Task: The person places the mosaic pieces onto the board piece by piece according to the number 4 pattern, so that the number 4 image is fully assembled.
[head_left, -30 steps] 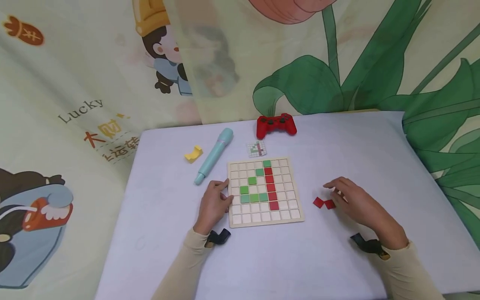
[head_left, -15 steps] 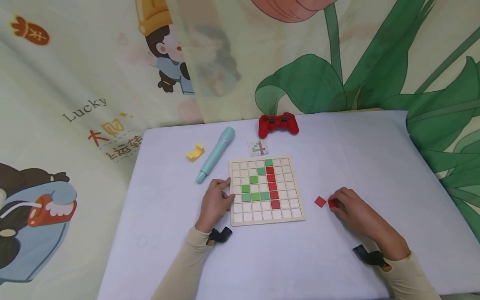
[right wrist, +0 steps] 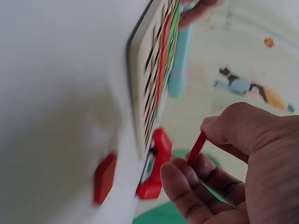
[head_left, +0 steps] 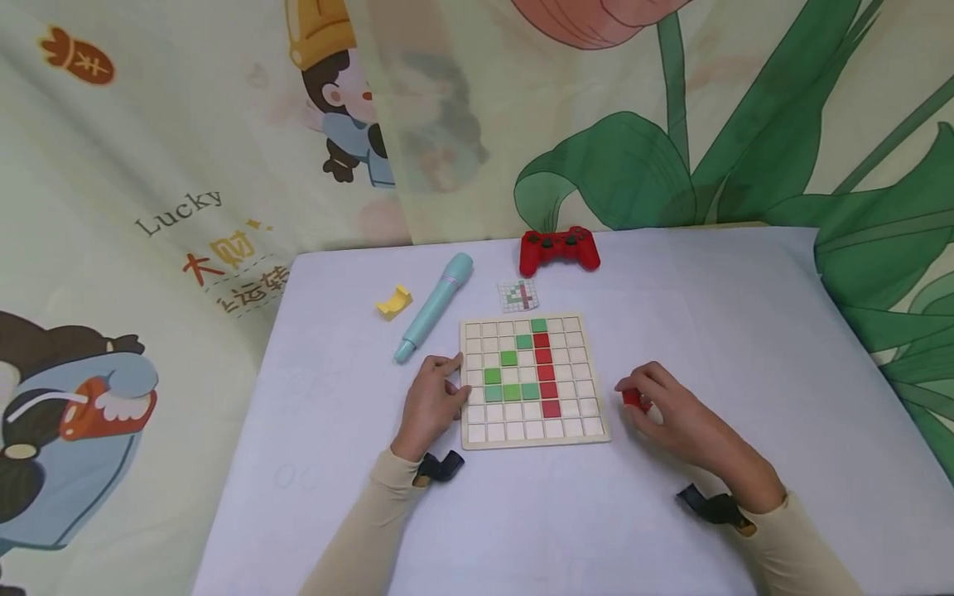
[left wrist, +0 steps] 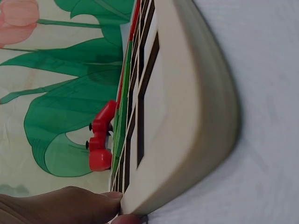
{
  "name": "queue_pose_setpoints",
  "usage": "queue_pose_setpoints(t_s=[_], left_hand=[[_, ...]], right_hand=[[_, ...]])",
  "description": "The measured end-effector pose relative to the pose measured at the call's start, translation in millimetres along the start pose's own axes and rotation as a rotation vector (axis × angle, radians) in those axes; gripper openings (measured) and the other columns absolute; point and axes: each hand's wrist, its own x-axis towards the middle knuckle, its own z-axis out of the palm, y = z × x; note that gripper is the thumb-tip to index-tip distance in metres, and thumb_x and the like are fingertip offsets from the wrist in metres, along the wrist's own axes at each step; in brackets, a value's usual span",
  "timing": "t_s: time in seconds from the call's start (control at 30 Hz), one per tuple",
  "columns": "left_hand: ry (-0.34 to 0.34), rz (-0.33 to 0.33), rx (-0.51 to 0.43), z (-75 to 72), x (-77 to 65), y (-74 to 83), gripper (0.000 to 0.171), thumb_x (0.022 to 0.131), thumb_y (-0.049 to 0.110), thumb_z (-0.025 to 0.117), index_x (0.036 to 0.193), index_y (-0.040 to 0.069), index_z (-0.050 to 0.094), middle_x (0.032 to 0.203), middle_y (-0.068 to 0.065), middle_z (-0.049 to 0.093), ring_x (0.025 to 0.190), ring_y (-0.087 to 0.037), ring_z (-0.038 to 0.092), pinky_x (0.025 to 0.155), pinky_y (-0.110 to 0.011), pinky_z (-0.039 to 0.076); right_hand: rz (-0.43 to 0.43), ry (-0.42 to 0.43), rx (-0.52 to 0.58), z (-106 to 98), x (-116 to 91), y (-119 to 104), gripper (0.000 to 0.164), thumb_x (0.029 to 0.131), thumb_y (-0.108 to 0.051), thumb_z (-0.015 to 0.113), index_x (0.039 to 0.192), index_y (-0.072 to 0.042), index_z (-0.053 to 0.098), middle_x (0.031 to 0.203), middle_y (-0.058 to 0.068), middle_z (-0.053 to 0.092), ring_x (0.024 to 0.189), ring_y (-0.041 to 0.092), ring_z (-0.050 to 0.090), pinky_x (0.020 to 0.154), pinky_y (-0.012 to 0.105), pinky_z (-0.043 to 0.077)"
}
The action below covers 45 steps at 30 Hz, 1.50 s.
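My left hand [head_left: 428, 406] grips the left edge of a square wooden grid board [head_left: 477, 442], its thumb [left wrist: 88, 204] lying over the rim in the left wrist view. Green tiles [head_left: 508, 358] form a stepped line and a row on the board, and red tiles [head_left: 546, 372] form a column. Right of the board, my right hand [head_left: 678, 422] pinches a thin red square tile [right wrist: 197, 148] between thumb and fingertips. A second loose red tile [right wrist: 104, 178] lies on the table below that hand. In the head view the fingers partly cover the loose red.
A small pattern card [head_left: 517, 295] lies behind the board, near a red game controller [head_left: 559, 251]. To the left are a turquoise microphone-shaped stick [head_left: 435, 306] and a curved yellow piece [head_left: 393, 303]. A printed cloth [head_left: 611, 165] hangs behind the white table [head_left: 335, 372].
The right hand has picked up one of the two loose red tiles and moved left, over the other one. My left hand stays at the board's edge.
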Motion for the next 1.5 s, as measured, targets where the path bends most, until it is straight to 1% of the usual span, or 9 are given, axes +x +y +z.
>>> queue_pose_setpoints(t_s=[0.17, 0.27, 0.47, 0.6, 0.8, 0.97, 1.2, 1.33, 1.5], left_hand=[[0.003, -0.003, 0.011, 0.9, 1.1, -1.0, 0.065, 0.094, 0.008, 0.081, 0.153, 0.007, 0.057, 0.139, -0.012, 0.058, 0.059, -0.008, 0.061, 0.049, -0.023, 0.050], [0.004, -0.007, 0.019, 1.6, 1.9, -0.8, 0.065, 0.093, 0.008, 0.081, 0.154, 0.007, 0.056, 0.139, -0.012, 0.058, 0.059, -0.008, 0.061, 0.049, -0.022, 0.050], [0.005, 0.002, 0.029, 3.2, 2.9, -1.2, 0.064, 0.094, 0.008, 0.080, 0.154, 0.007, 0.056, 0.139, -0.012, 0.058, 0.062, -0.008, 0.061, 0.050, -0.022, 0.051], [0.006, 0.009, 0.032, 3.7, 2.7, -1.5, 0.064, 0.094, 0.008, 0.080, 0.154, 0.006, 0.056, 0.139, -0.013, 0.058, 0.068, -0.008, 0.061, 0.050, -0.021, 0.052], [0.007, 0.016, 0.026, 2.7, 3.2, -0.1, 0.064, 0.095, 0.007, 0.080, 0.154, 0.006, 0.056, 0.140, -0.013, 0.058, 0.067, -0.008, 0.061, 0.050, -0.022, 0.053], [0.004, 0.018, 0.028, 2.8, 4.0, -1.2, 0.063, 0.095, 0.008, 0.080, 0.154, 0.007, 0.057, 0.140, -0.013, 0.058, 0.063, -0.007, 0.062, 0.051, -0.022, 0.052], [-0.002, 0.011, 0.018, 2.2, 2.7, -1.2, 0.064, 0.095, 0.008, 0.080, 0.154, 0.006, 0.056, 0.141, -0.013, 0.057, 0.070, -0.009, 0.061, 0.050, -0.022, 0.053], [-0.001, 0.007, 0.023, 2.0, 3.1, -1.0, 0.064, 0.095, 0.008, 0.080, 0.154, 0.006, 0.056, 0.141, -0.013, 0.057, 0.072, -0.010, 0.061, 0.051, -0.022, 0.053], [-0.001, 0.008, 0.023, 2.1, 3.4, -0.9, 0.064, 0.095, 0.008, 0.080, 0.154, 0.006, 0.056, 0.141, -0.013, 0.057, 0.074, -0.010, 0.061, 0.051, -0.022, 0.054]], right_hand=[[-0.118, -0.050, 0.010, 18, 23, -21, 0.035, 0.085, -0.001, 0.087, 0.112, -0.011, 0.069, 0.113, -0.002, 0.063, 0.101, 0.010, 0.058, 0.080, 0.027, 0.063], [-0.169, -0.097, 0.041, 30, 34, -32, 0.032, 0.086, -0.004, 0.087, 0.111, -0.011, 0.069, 0.110, -0.005, 0.065, 0.105, 0.009, 0.057, 0.084, 0.024, 0.061], [-0.176, -0.223, 0.087, 47, 47, -49, 0.026, 0.093, -0.007, 0.081, 0.114, -0.012, 0.067, 0.114, -0.004, 0.063, 0.108, 0.010, 0.056, 0.086, 0.021, 0.059], [-0.181, -0.249, 0.089, 53, 49, -58, 0.024, 0.095, -0.009, 0.080, 0.115, -0.012, 0.067, 0.115, -0.002, 0.060, 0.106, 0.010, 0.056, 0.084, 0.020, 0.060], [-0.159, -0.279, 0.049, 61, 47, -60, 0.022, 0.095, -0.012, 0.081, 0.112, -0.014, 0.067, 0.110, -0.003, 0.059, 0.101, 0.009, 0.053, 0.081, 0.018, 0.058], [-0.152, -0.286, 0.019, 63, 44, -58, 0.024, 0.093, -0.013, 0.083, 0.111, -0.014, 0.067, 0.107, -0.003, 0.060, 0.098, 0.009, 0.053, 0.080, 0.019, 0.058], [-0.168, -0.276, -0.004, 63, 41, -54, 0.023, 0.092, -0.013, 0.084, 0.110, -0.015, 0.069, 0.107, -0.004, 0.062, 0.100, 0.010, 0.055, 0.082, 0.021, 0.059], [-0.191, -0.254, -0.018, 62, 39, -52, 0.022, 0.092, -0.014, 0.085, 0.108, -0.015, 0.070, 0.110, -0.003, 0.063, 0.103, 0.012, 0.057, 0.085, 0.023, 0.061], [-0.205, -0.228, -0.001, 62, 38, -51, 0.022, 0.092, -0.013, 0.085, 0.106, -0.016, 0.070, 0.109, -0.004, 0.064, 0.102, 0.011, 0.057, 0.085, 0.024, 0.061]])
